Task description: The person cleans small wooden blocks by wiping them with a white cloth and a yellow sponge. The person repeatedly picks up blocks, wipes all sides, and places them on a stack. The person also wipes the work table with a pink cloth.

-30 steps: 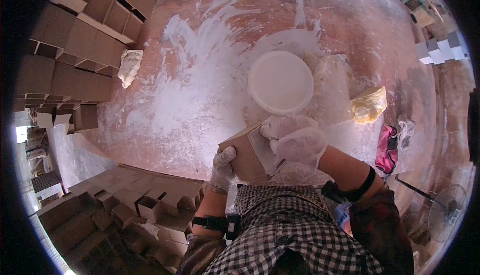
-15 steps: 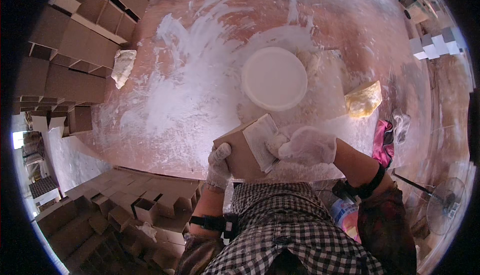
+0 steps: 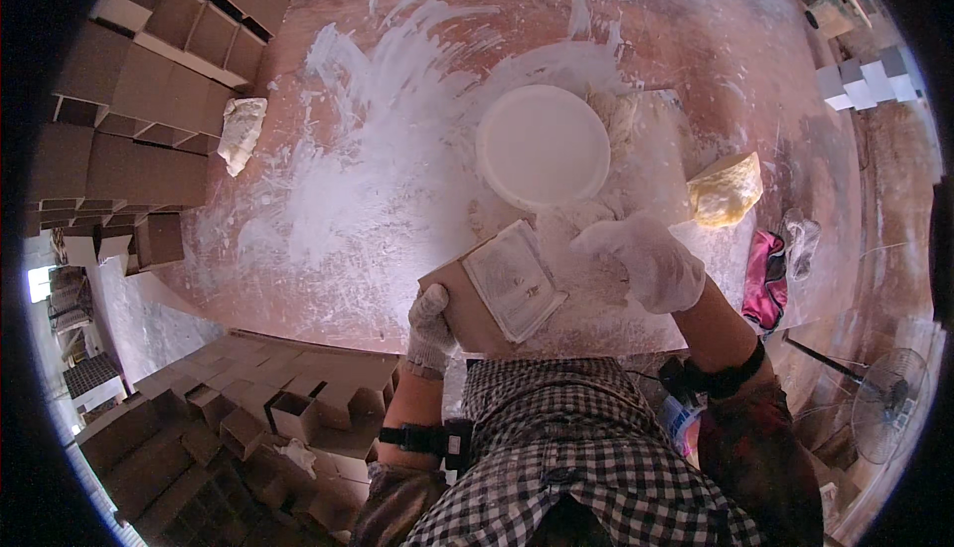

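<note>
My left hand (image 3: 431, 326), in a whitish knitted glove, grips a brown cardboard box (image 3: 467, 299) by its left side, close to the table's near edge. The face of the box turned to the right carries a streaky white coating (image 3: 514, 281). To the right of the box and apart from it is my right hand (image 3: 651, 264), in a pale, white-smeared glove with its fingers curled; whatever sits in them is hidden. Just beyond both hands lies a round white basin (image 3: 484, 150), its inside all white.
White smears cover the reddish table (image 3: 328, 279). Brown boxes are stacked at the left (image 3: 149, 164) and lower left (image 3: 199, 378). A crumpled pale cloth (image 3: 241, 135), a yellowish lump (image 3: 725, 190), a pink pouch (image 3: 764, 279) and a fan (image 3: 891, 403) stand around.
My right hand has come off the white face of the box and moved right and slightly away from me. The box has turned, showing more of that face. My left hand keeps its grip.
</note>
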`<state>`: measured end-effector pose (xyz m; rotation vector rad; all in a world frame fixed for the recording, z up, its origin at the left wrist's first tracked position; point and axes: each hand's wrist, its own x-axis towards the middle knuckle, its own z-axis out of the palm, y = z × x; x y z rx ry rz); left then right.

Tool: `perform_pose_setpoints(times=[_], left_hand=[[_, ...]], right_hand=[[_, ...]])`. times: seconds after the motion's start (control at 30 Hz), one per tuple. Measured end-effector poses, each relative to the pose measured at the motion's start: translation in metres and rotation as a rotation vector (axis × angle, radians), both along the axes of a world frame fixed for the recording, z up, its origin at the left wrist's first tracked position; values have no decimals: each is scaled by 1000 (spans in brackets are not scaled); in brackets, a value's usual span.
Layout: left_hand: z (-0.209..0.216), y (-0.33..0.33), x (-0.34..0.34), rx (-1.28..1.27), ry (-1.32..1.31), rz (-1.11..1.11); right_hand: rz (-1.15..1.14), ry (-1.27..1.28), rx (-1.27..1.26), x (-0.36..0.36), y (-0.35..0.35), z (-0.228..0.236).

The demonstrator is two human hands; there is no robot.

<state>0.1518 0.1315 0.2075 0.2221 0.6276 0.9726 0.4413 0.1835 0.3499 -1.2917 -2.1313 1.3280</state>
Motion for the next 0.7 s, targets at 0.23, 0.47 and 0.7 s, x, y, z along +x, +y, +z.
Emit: perform_pose_setpoints(times=[0.23, 0.47, 0.7], left_hand=[[13, 2, 8, -36, 51, 45], [5, -1, 0, -52, 77, 24], [11, 0, 5, -30, 55, 34]], right_hand=[[-203, -82, -307, -40, -10, -12], [-270, -433, -417, -61, -51, -9], [73, -305, 13, -25, -7, -19]])
